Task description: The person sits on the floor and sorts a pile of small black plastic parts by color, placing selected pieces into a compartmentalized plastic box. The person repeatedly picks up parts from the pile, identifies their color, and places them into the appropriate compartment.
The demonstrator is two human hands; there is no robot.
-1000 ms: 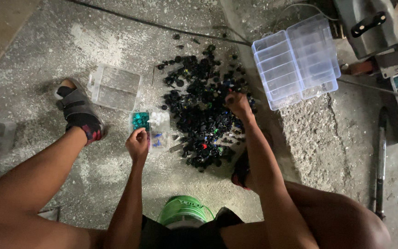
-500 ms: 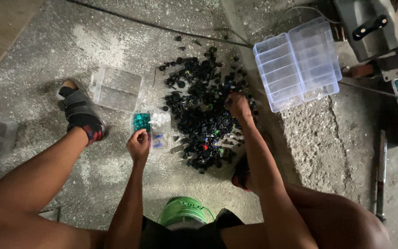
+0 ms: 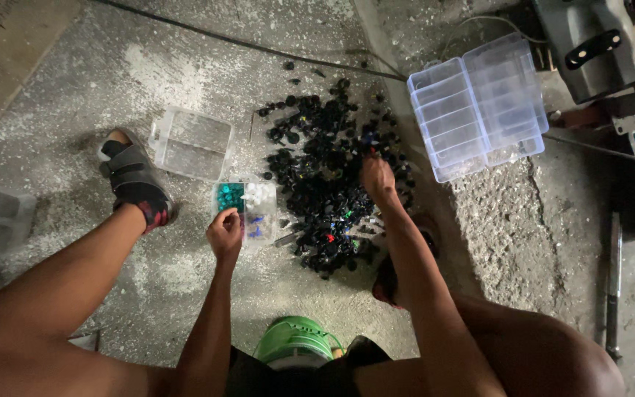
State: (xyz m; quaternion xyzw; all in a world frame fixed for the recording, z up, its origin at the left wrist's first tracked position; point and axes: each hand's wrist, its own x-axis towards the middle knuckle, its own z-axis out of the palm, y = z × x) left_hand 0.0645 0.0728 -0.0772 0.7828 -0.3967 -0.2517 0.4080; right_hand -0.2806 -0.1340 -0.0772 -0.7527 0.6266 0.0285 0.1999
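though the green stool [image 3: 294, 340] sits nearest, the left hand [image 3: 225, 234] hangs curled, fingers loosely closed, over the small sorting tray [image 3: 248, 209] of teal, white and blue bits. beyond it, the right hand [image 3: 376, 176] reaches fingers-down into the pile of black plastic caps [image 3: 321, 184] on the concrete floor [image 3: 185, 73]; i cannot tell whether it grips one. these caps look light, stiff, smooth: best pinched by the rim. farthest lies a clear compartment box [image 3: 479, 103].

Small glossy black plastic pieces [image 3: 325, 184] lie on rough, dusty concrete floor [image 3: 185, 66] beside a clear, smooth plastic organizer box [image 3: 479, 103].
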